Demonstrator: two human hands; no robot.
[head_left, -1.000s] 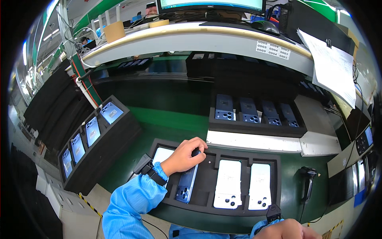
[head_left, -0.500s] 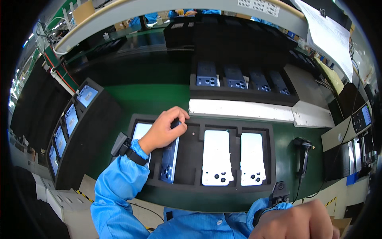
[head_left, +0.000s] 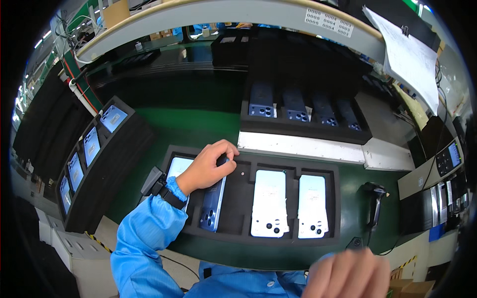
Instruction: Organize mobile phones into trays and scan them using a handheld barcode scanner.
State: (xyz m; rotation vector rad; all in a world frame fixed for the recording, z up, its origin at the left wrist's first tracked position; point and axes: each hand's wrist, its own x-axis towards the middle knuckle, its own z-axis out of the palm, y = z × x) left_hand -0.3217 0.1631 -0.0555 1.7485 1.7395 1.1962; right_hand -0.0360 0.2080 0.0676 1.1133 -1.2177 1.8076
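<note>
My left hand (head_left: 208,169) is closed, thumb and fingers pinching the upper end of a blue smartphone (head_left: 212,207). That phone stands tilted on its edge in the second compartment of a black foam tray (head_left: 236,198), its camera lenses at the near end. Partly under my left wrist lies a light-coloured phone (head_left: 176,168) in the leftmost compartment. Two white-looking phones, one (head_left: 269,198) in the third compartment and another (head_left: 312,201) in the fourth, lie lenses toward me. At the lower right my right hand (head_left: 348,275) looks curled, slightly blurred; its fingertips are hidden.
A tilted black tray (head_left: 117,159) of several blue phones stands on the left. Behind a white metal strip (head_left: 300,148), another foam tray (head_left: 308,128) holds blue phones. A handheld scanner (head_left: 373,203) and a grey machine with a screen (head_left: 437,169) stand to the right.
My right hand has moved left along the lower edge. My left hand keeps its pinch on the blue smartphone. The whole view has shifted slightly.
</note>
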